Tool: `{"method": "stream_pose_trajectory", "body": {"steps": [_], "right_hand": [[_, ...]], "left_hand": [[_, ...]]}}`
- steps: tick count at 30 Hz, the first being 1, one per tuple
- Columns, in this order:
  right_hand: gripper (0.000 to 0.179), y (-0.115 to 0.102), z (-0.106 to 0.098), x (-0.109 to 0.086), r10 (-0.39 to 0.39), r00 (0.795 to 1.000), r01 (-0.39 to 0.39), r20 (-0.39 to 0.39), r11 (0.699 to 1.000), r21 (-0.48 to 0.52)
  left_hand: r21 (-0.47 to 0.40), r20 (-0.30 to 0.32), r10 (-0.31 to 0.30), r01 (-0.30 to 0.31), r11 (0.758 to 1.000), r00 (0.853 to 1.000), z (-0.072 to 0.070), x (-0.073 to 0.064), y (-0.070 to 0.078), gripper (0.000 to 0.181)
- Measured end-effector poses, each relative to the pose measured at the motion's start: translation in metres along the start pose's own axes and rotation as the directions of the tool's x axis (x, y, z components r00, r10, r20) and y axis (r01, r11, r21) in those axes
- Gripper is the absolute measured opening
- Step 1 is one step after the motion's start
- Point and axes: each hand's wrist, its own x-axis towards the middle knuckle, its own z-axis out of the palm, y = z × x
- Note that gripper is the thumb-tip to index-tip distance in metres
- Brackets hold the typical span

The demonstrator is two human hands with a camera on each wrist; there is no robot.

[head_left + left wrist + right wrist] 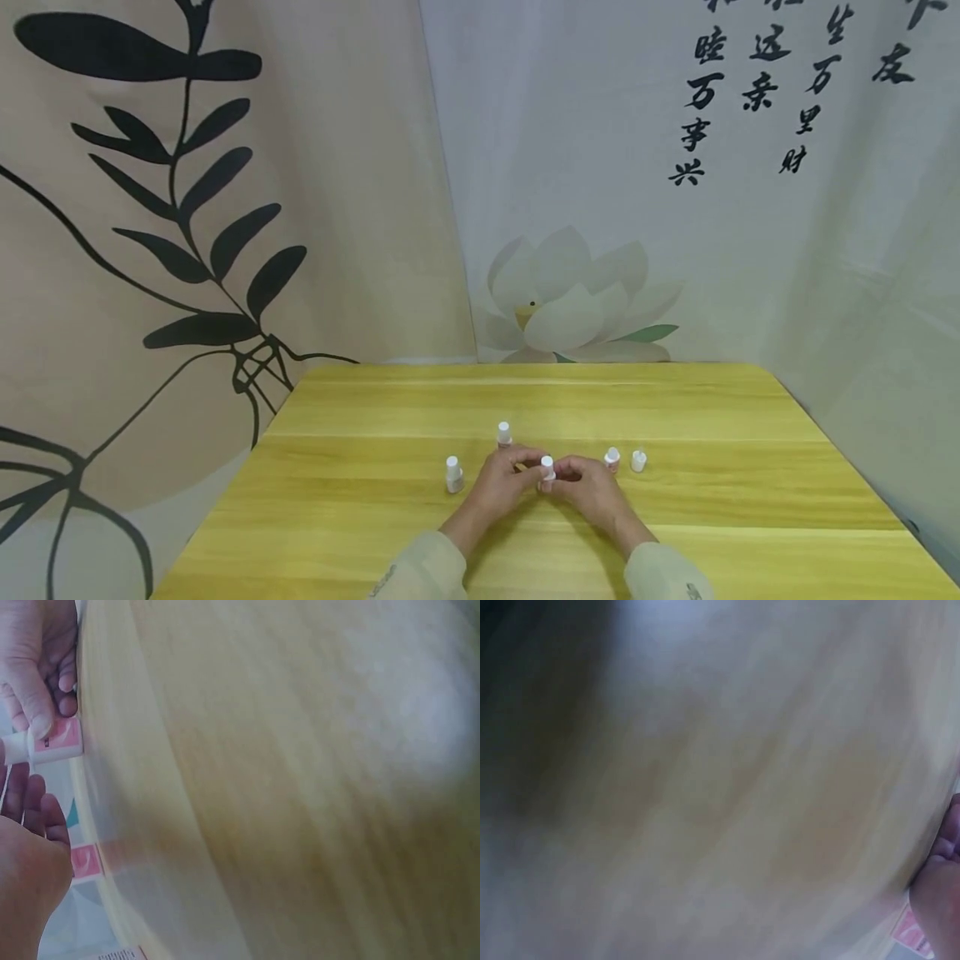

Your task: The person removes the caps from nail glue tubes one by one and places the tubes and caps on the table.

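Between the two hands, at the middle of the table, stands a small white bottle (547,468) with a white cap and a pink label (64,735). My right hand (592,493) pinches its body, the thumb lying at the edge of the label in the left wrist view. From the other side my left hand (504,483) reaches to the cap end, thumb and fingertips gripping there. Just behind the left hand is another white-capped bottle (504,432), partly hidden. In the right wrist view only an edge of the right hand (939,889) shows.
A white bottle (454,475) stands left of the hands. To the right are a pink-labelled bottle (612,460) and a small white cap-like piece (638,461). The wooden table (360,500) ends at a printed cloth backdrop (375,208).
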Motion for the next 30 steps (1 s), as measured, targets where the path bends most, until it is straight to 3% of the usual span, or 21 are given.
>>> {"method": "stream_pose_trajectory", "body": {"steps": [13, 20, 30], "right_hand": [[0.020, -0.0028, -0.0022, -0.0012, -0.025, 0.999, 0.026, 0.024, 0.999, -0.028], [0.018, -0.0023, 0.0000, -0.0019, -0.064, 0.998, 0.066, 0.019, 0.990, -0.127], [0.013, 0.0003, 0.0025, -0.0004, -0.073, 0.997, 0.078, 0.032, 0.978, -0.195]], "left_hand": [[0.081, -0.009, 0.059, -0.058, 0.995, 0.998, -0.0004, 0.0007, -0.0020, 0.013], [0.074, 0.003, 0.063, -0.063, 0.995, 0.998, -0.0015, -0.0014, -0.0014, 0.016], [0.044, 0.005, 0.063, -0.063, 0.997, 0.998, -0.0035, -0.0027, -0.0009, 0.016]]}}
